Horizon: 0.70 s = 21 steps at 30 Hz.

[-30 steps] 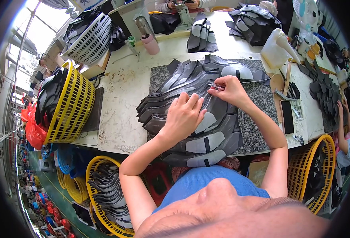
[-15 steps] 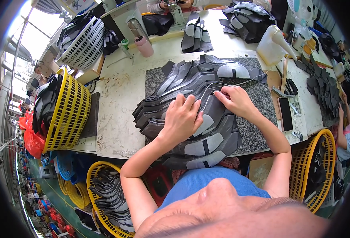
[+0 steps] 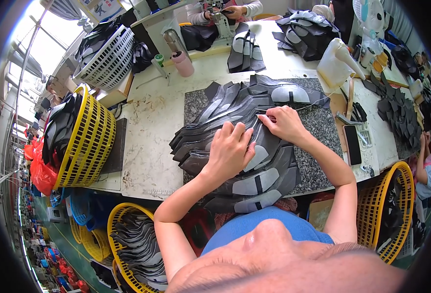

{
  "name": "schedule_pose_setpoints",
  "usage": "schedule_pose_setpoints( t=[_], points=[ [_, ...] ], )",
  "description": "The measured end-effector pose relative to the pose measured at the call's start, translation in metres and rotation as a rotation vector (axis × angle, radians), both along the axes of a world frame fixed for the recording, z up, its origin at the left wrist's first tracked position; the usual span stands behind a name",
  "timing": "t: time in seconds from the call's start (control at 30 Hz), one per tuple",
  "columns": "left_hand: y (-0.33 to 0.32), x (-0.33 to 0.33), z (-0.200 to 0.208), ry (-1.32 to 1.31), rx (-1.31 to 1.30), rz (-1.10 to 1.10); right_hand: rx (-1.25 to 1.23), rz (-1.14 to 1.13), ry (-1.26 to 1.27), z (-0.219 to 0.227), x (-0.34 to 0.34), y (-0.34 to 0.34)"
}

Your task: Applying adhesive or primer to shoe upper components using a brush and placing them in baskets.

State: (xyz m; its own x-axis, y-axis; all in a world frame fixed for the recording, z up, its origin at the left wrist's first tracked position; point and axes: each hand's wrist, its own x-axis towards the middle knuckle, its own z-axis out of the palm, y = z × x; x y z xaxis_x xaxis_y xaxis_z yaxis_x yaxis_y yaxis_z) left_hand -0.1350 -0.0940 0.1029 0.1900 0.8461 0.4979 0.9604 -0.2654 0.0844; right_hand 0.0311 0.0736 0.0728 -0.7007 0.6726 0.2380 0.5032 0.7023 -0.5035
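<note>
Dark pieces (image 3: 235, 105), bare granite (image 3: 323, 124) rightward, left hand (image 3: 228, 151) half-open, right hand (image 3: 285, 123) pinched, contents unclear

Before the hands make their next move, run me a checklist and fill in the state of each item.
1. Left hand in contact with the dark pieces: ok, it rests on them.
2. Right hand grip: cannot tell; the fingers hide whatever may be pinched.
3. All pieces within the speckled slab: not ok, some reach past its left edge.
4. Phone clear of the right forearm: ok, a gap shows between them.
5. White jug clear of both hands: ok, it stands apart beyond them.
</note>
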Motion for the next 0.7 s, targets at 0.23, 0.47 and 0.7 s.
schedule_pose_setpoints(
  t=[0.23,0.47,0.7],
  points=[
    [-0.006,-0.002,0.006,-0.054,-0.001,0.040,-0.265,-0.005,0.426,0.004,0.051,0.036],
    [-0.015,0.011,0.014,-0.183,0.103,-0.016,-0.131,-0.013,0.060,-0.072,0.086,0.065],
    [-0.049,0.008,0.009,-0.435,0.120,-0.121,-0.122,-0.062,0.314,-0.002,0.084,-0.028]
  ],
)
